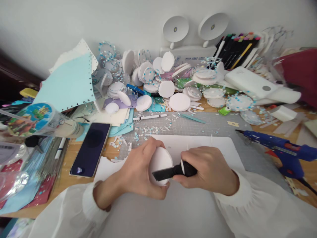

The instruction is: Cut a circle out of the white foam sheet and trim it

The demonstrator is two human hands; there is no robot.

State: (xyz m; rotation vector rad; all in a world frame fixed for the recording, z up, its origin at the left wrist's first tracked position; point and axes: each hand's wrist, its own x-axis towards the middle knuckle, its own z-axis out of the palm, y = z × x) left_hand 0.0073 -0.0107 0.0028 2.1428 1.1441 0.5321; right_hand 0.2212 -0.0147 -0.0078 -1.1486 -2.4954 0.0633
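The left hand (pixel 140 168), at lower centre of the frame, curves a wide grip; the right hand (pixel 206 168), right of it, clenches. Within the left grip sits a round white disc (pixel 160 159), its left edge hidden. A flat-bladed black tool (pixel 170 172), pinched in the right grip, crosses the disc; contact is unclear.

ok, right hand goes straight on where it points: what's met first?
Likely the white disc in the left hand; the black tool in the right hand overlaps it in view, contact unclear.
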